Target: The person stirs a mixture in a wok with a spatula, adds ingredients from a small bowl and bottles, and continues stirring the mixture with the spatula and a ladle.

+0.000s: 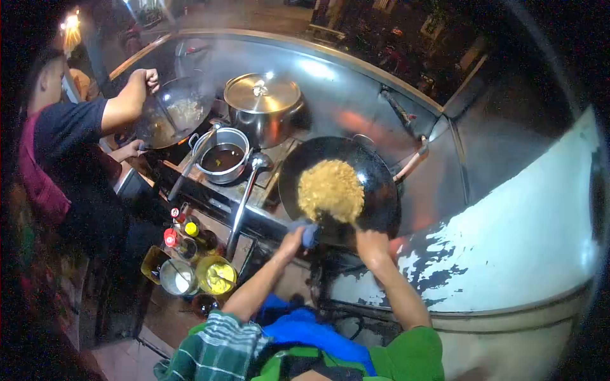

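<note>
A large black wok [384,190] sits in front of me, holding a heap of yellow food [330,184] that looks like fried rice or noodles. My left hand [290,242] is closed on a folded blue cloth [309,235] at the wok's near left rim; whatever the cloth covers is hidden. My right hand [373,246] wraps round the handle of a cooking utensil [355,224] at the near right rim. The utensil's head cannot be made out against the food.
Left of the wok stand a lidded steel stockpot [264,105], a pot of dark liquid [222,157] and a long ladle [246,197]. Sauce bottles [184,244] and a yellow-filled container [216,275] are nearer. A co-worker [70,136] tends another wok [175,117]. A metal splash guard [330,79] curves behind.
</note>
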Tool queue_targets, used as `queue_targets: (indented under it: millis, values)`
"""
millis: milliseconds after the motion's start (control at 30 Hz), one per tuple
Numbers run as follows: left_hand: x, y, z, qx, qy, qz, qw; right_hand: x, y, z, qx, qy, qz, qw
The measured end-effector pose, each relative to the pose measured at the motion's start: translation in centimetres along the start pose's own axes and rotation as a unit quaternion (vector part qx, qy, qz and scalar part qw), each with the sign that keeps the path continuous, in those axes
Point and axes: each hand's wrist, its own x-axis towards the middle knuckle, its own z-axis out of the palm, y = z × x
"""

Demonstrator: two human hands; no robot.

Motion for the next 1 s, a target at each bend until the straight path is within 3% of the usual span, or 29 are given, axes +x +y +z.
queue_targets:
  millis: [33, 67, 100, 167, 233, 267, 333, 367, 433, 500, 567, 633, 700, 767, 833, 900, 933, 967, 1000]
  values:
    - [0.0, 1.6, 0.3, -0.156, -0.023, -0.15, 0.976, -0.9, -0.4, -1.0, 0.004, -0.002, 0.003, 1.0]
    - [0.2, 3.0, 0.8, -0.308, -0.044, -0.292, 0.904, -1.5, -0.5, -1.9, 0.052, 0.002, -0.021, 0.998]
    - [0.4, 4.2, 1.0, -0.308, -0.047, -0.291, 0.904, -1.5, -0.4, -2.5, 0.099, 0.006, -0.045, 0.994]
    - [-1.1, 4.7, 1.3, -0.3, -0.012, -0.274, 0.914, 1.8, 0.5, 0.1, 0.128, -0.01, 0.001, 0.992]
    - [-2.2, 3.1, 3.1, -0.288, -0.016, -0.269, 0.919, 3.2, 1.2, 2.2, 0.115, 0.106, 0.014, 0.988]
    - [-3.5, 2.7, 4.3, -0.342, -0.003, -0.281, 0.897, 2.7, 1.5, 2.8, 0.118, 0.104, 0.019, 0.987]
    - [-7.3, 5.4, 4.4, -0.438, 0.026, -0.333, 0.835, 1.2, 2.4, 0.5, 0.036, 0.01, 0.023, 0.999]
    - [-9.8, 6.7, 3.3, -0.427, 0.034, -0.329, 0.842, -0.4, 2.5, -1.6, 0.04, 0.005, 0.024, 0.999]
    - [-11.3, 7.7, 2.9, -0.499, 0.046, -0.318, 0.804, -3.6, 2.7, -6.5, 0.046, -0.08, -0.009, 0.996]
    - [-8.3, 4.0, 3.6, -0.443, -0.007, -0.3, 0.845, -2.7, 2.9, -7.1, 0.15, -0.052, -0.021, 0.987]
    - [-6.6, 5.1, 3.0, -0.382, 0.032, -0.277, 0.881, 1.3, 3.1, -3.6, 0.194, -0.014, -0.016, 0.981]
    - [-8.9, 4.4, 3.4, -0.351, 0.014, -0.3, 0.887, 2.2, 3.6, -2.8, 0.198, 0.0, 0.001, 0.98]
    - [-14.8, 7.7, 1.4, -0.449, 0.008, -0.32, 0.834, 0.2, 5.0, -3.9, 0.127, 0.044, -0.018, 0.991]
    - [-18.7, 6.9, 0.4, -0.55, 0.019, -0.296, 0.78, -4.3, 6.0, -9.3, 0.099, -0.013, -0.02, 0.995]
    - [-17.6, 7.2, 0.7, -0.529, 0.013, -0.319, 0.786, -6.1, 6.5, -11.7, 0.105, -0.051, -0.051, 0.992]
    - [-13.4, 9.0, 1.7, -0.496, 0.053, -0.316, 0.807, -3.4, 5.7, -8.7, 0.145, -0.038, -0.074, 0.986]
    - [-10.1, 4.1, 3.4, -0.501, 0.007, -0.301, 0.811, -1.5, 5.1, -6.9, 0.186, -0.023, -0.092, 0.978]
    - [-7.9, 1.7, 4.7, -0.415, 0.06, -0.263, 0.869, 0.2, 4.0, -5.7, 0.172, -0.035, -0.055, 0.983]
    - [-8.4, 1.4, 4.7, -0.401, 0.076, -0.28, 0.869, 1.1, 3.7, -3.9, 0.18, -0.021, -0.04, 0.983]
